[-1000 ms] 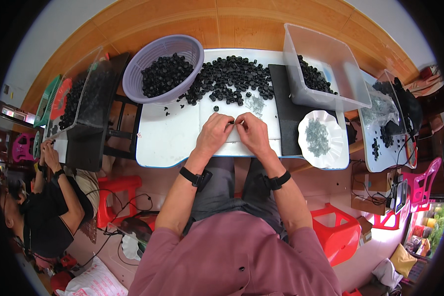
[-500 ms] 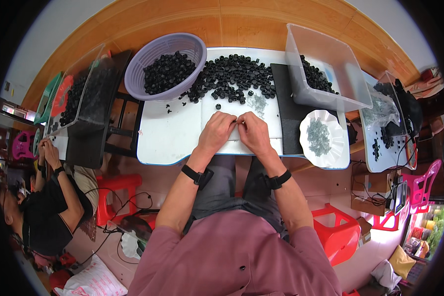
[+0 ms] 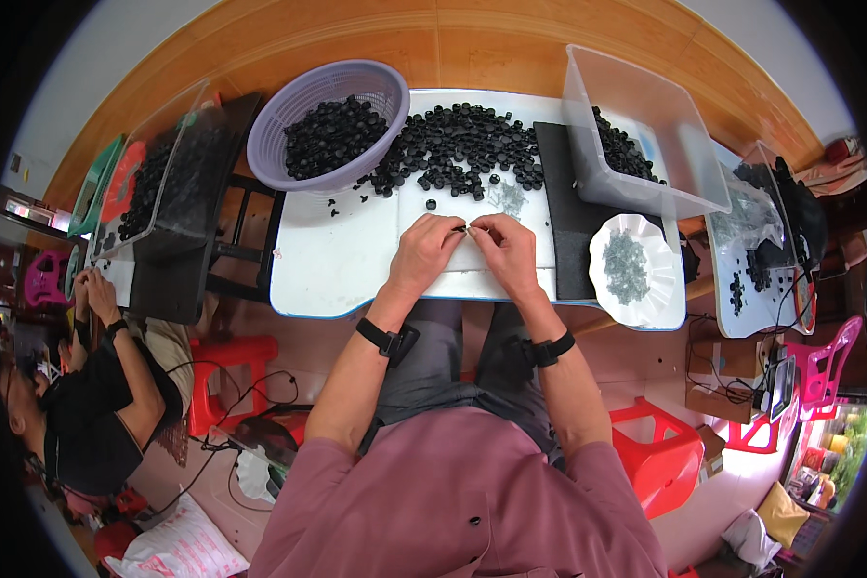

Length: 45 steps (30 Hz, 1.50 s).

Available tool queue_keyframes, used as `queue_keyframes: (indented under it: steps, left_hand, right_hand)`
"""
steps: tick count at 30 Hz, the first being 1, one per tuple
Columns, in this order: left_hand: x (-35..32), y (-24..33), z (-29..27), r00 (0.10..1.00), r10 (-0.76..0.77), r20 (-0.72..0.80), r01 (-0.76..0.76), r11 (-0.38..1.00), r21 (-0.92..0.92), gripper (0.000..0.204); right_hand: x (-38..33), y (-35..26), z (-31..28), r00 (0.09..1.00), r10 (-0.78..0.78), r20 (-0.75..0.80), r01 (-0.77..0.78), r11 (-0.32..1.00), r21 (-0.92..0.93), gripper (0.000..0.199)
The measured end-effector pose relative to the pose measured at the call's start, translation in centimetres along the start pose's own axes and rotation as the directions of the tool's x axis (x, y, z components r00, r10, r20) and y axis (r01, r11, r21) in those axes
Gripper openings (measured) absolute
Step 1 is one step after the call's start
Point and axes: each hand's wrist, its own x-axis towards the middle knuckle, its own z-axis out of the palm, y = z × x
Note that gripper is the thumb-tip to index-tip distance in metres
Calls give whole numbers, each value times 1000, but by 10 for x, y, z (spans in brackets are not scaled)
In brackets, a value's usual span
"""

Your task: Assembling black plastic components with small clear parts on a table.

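Note:
Over the near edge of the white tabletop [image 3: 328, 275], my left hand [image 3: 424, 255] is pinched closed on a small black part [image 3: 459, 229], mostly hidden by the fingers. My right hand [image 3: 508, 255] meets it, thumb and forefinger pressed together at the same spot; what they pinch is too small to make out. Beyond the hands spreads a pile of small round black parts [image 3: 462, 144], with one loose black part [image 3: 431, 204] lying nearer to my fingers. A small heap of clear bits [image 3: 508, 199] lies just past my right hand.
A purple basket [image 3: 260, 144] of black parts stands at the far left. To the right are a clear plastic bin [image 3: 684, 183] with black parts and a white scalloped dish [image 3: 655, 308] of clear pieces. A co-worker [image 3: 96, 414] sits at left; red stools [image 3: 657, 458] flank me.
My right hand has shifted slightly right and its fingertips have drawn a little apart from my left hand's. The small black part between them shows more now.

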Motion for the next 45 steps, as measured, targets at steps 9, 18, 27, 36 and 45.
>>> queue_keyframes:
  steps: [9,18,27,36,45]
  left_hand:
    - [-2,-3,-1,999,-34,24,35,999,-35,19]
    - [-1,4,2,958,-286,19,280,921,-272,16]
    - [0,-2,-6,967,-243,69,253,932,-261,20]
    - [1,0,-8,973,-213,87,229,942,-247,23]
    - [6,-14,-7,873,-469,-131,462,883,-84,40]
  right_hand:
    - [2,-1,3,993,65,103,-58,996,-68,12]
    - [1,12,1,993,121,4,-121,987,106,13]
    - [3,7,-3,972,160,170,-195,958,210,21]
    - [5,14,-5,938,246,245,-307,918,251,14]
    - [4,19,-4,977,213,2,-201,915,350,13]
